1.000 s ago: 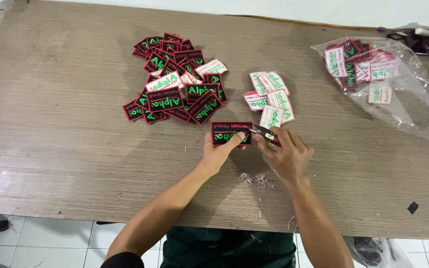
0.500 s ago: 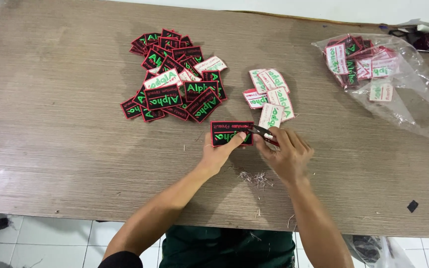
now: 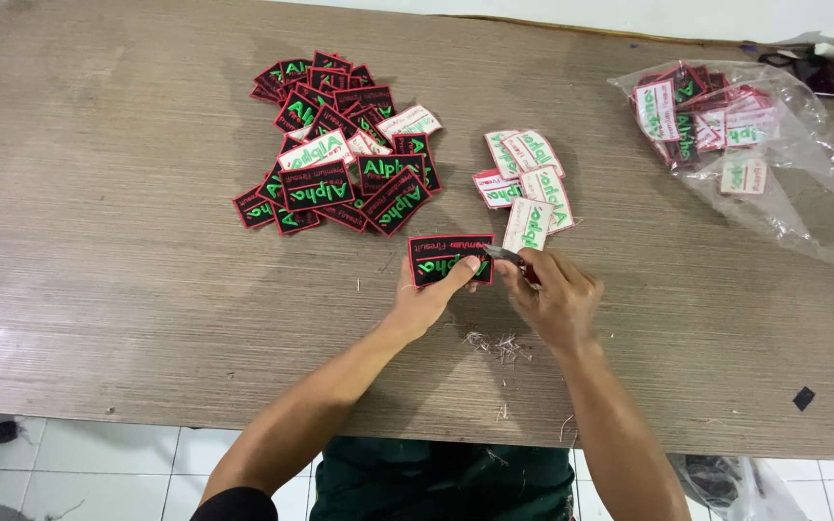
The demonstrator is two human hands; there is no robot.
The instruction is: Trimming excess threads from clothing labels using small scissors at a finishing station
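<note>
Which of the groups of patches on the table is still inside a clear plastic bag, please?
The group at the far right: it alone sits in a clear plastic bag. The big black-faced pile and the small pale-backed pile lie loose on the table.

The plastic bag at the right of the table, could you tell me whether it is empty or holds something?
Not empty. Through the clear plastic bag, a bunch of embroidered patches shows inside, some face up, some showing white backs.
</note>
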